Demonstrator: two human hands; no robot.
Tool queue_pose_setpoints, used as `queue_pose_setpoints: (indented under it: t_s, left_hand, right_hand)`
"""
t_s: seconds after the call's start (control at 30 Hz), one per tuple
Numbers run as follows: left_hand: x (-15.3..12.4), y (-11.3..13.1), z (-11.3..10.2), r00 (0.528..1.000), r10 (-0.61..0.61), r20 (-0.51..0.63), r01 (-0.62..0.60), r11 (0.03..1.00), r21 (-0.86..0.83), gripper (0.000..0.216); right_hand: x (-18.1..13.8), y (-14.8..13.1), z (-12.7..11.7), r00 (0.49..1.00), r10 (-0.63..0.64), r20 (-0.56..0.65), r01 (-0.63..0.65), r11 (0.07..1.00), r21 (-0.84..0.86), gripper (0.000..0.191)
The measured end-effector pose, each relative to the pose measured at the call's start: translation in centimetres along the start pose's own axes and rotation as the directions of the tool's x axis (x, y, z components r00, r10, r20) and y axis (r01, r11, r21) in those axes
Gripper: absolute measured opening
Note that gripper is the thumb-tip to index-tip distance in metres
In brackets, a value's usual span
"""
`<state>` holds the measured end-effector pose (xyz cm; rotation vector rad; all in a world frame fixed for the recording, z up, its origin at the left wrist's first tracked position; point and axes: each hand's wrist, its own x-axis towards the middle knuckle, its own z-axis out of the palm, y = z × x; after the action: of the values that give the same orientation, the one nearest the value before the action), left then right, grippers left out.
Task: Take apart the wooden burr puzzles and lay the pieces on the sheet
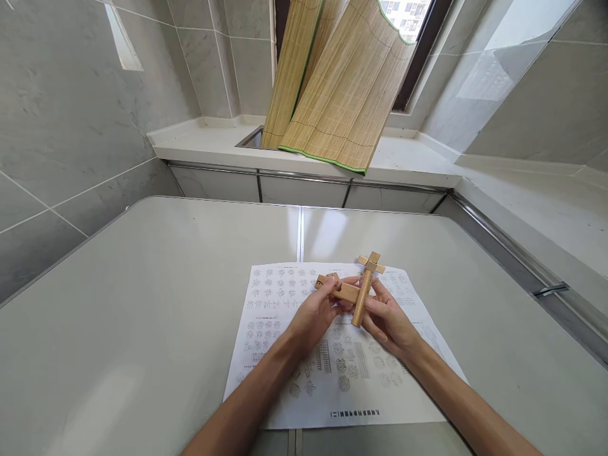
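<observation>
Left hand [316,313] pinches the flat wooden bar [335,289], fingers closed around its near end, thumb on top. Right hand [387,316] grips the upright stick [361,297], fingers wrapped on its lower half. Both hands are closed on wood and held just above the sheet, not resting on it.

The puzzle [354,288] is part-built: bar and stick cross each other at about the middle, and a small cross-piece [372,261] sits at the stick's far end. It looks seated there, but I can't tell how tight. The joint between bar and stick is hidden by the fingers, so whether it's locked or just overlapped is unclear.

Judgement: a few pieces are joined and the shape is clearly not closed up. No loose pieces visible on the worktop, so what remains may be aligning what's in hand.

Under the hands is a printed sheet [285,297] with rows of small diagrams, lying flat on the grey worktop [142,316]. A seam runs down the worktop's middle. Beyond is a white ledge [199,142] with bamboo mats [332,95] leaning against the window. Tiled walls on both sides.
</observation>
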<state>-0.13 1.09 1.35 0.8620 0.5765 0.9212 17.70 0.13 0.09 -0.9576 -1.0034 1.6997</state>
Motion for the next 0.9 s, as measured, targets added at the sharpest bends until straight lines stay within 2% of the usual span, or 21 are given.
queue_pose_setpoints:
  t_s: [0.2,0.5,0.6,0.77,0.9]
  left_hand:
    - [-0.1,0.1,0.1,1.000,-0.003,-0.012,0.003,0.999,0.036,0.058]
    - [-0.1,-0.2,-0.1,1.000,-0.002,0.000,0.002,1.000,-0.011,0.052]
    - [0.0,-0.2,-0.2,1.000,-0.003,-0.011,0.002,0.998,-0.057,0.048]
    - [0.3,-0.1,-1.0,0.996,0.028,-0.090,-0.043,0.985,-0.165,0.047]
    - [0.4,-0.2,-1.4,0.984,0.047,-0.175,-0.067,0.992,-0.111,0.047]
  right_hand:
    - [0.0,0.0,-0.1,1.000,-0.002,-0.011,0.002,1.000,-0.012,0.059]
    - [0.1,0.3,-0.2,1.000,-0.016,0.004,0.016,0.997,0.069,0.056]
    - [0.1,0.4,-0.1,0.999,-0.015,-0.029,0.017,0.997,0.077,0.051]
    - [0.3,0.2,-0.1,0.995,-0.040,-0.094,0.047,0.997,0.069,0.039]
    - [0.4,0.0,-0.2,0.992,-0.086,-0.094,0.087,0.996,0.011,0.033]
